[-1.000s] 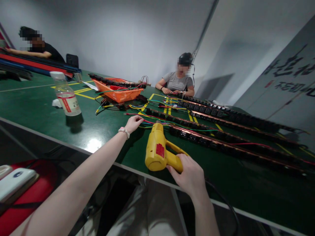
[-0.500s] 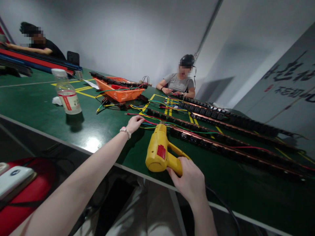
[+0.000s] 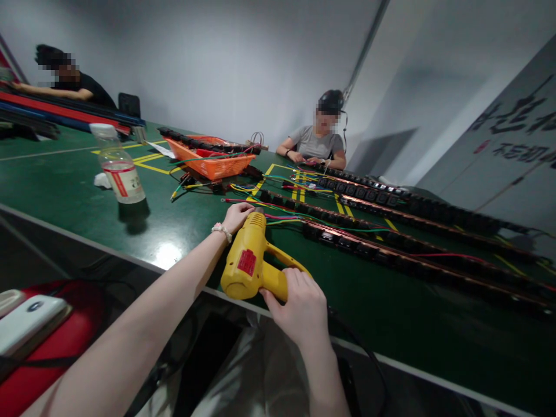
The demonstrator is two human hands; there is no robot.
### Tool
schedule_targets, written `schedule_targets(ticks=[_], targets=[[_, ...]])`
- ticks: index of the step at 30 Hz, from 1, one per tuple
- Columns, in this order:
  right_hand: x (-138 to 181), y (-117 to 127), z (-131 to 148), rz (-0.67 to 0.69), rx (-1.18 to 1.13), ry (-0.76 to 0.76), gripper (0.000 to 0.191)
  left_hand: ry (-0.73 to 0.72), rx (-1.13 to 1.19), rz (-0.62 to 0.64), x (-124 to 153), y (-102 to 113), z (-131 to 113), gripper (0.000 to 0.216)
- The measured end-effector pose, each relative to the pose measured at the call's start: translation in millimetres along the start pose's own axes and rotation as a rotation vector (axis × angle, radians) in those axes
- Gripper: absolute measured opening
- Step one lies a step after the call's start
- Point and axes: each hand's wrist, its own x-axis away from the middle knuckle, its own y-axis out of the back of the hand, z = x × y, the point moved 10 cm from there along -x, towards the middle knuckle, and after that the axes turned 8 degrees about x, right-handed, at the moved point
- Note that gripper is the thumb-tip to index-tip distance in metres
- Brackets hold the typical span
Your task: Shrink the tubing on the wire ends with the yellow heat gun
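My right hand (image 3: 299, 307) is wrapped round the handle of a yellow heat gun (image 3: 247, 260) with a red label, held low over the near edge of the green table (image 3: 65, 191). The gun's nozzle points away from me, right beside my left hand (image 3: 237, 217). My left hand, with a bead bracelet at the wrist, rests on the table with its fingers pinched on coloured wires (image 3: 278, 219) that run to long black socket strips (image 3: 347, 237).
A clear plastic bottle (image 3: 120, 174) stands at the left. An orange basket (image 3: 208, 159) with strips and wires sits further back. More socket strips (image 3: 412, 202) stretch to the right. One person sits across the table, another at the far left. A red case lies bottom left.
My right hand has swung the heat gun leftwards and nearer to me, so its nozzle now sits next to my left hand. My left hand has stayed on the wires.
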Motion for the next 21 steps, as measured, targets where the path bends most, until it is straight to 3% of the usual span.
schedule_targets(ticks=[8, 21], targets=[[-3, 1, -11, 0.031, -0.057, 0.023, 0.034, 0.027, -0.015, 0.023, 2, -3, 1, 0.032], [9, 14, -64, 0.035, 0.024, -0.004, 0.032, -0.010, -0.050, -0.012, 7, -2, -11, 0.028]])
